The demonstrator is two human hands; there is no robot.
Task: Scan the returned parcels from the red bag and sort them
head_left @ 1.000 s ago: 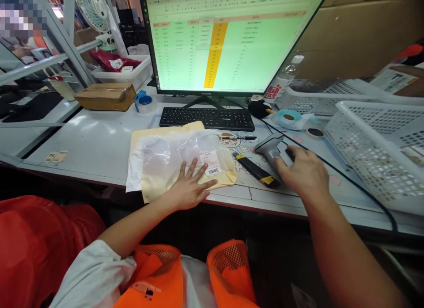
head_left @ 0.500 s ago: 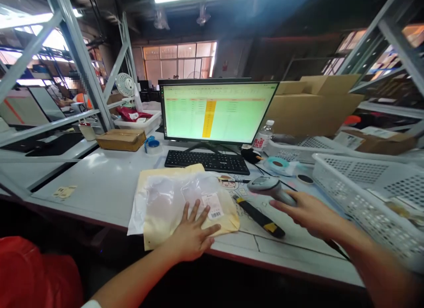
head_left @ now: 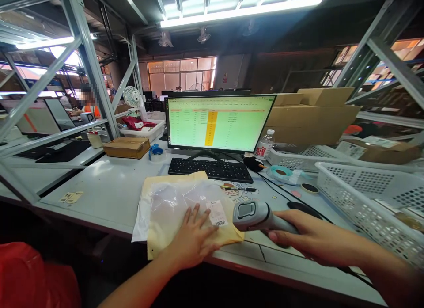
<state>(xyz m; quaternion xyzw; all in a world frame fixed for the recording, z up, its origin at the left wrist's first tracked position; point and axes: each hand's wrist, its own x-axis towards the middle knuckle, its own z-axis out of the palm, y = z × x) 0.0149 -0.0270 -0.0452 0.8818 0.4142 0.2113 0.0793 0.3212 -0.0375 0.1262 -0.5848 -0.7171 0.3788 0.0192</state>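
My left hand (head_left: 194,237) lies flat, fingers stretched out, on a clear plastic bag (head_left: 168,202). The bag rests on a yellowish envelope (head_left: 159,248) at the table's front edge. A white barcode label (head_left: 217,212) shows just beyond my left fingertips. My right hand (head_left: 298,230) is wrapped round the handle of a grey barcode scanner (head_left: 253,215). The scanner's head points left and hovers close to the right edge of the envelope, near the label. Behind the bag stand a black keyboard (head_left: 210,169) and a monitor (head_left: 218,122) showing a spreadsheet.
A white perforated basket (head_left: 357,211) stands at the right. A pen (head_left: 238,188), a roll of teal tape (head_left: 281,172) and a bottle (head_left: 265,144) lie or stand near the keyboard. To the left are a cardboard box (head_left: 127,147) and blue tape (head_left: 156,152). A person (head_left: 88,104) is in the far left background.
My right hand has brought the scanner left and down, nearer the label; it now covers the place where a black-and-yellow utility knife showed. My left hand's fingers are closer together. The view has tilted up slightly.
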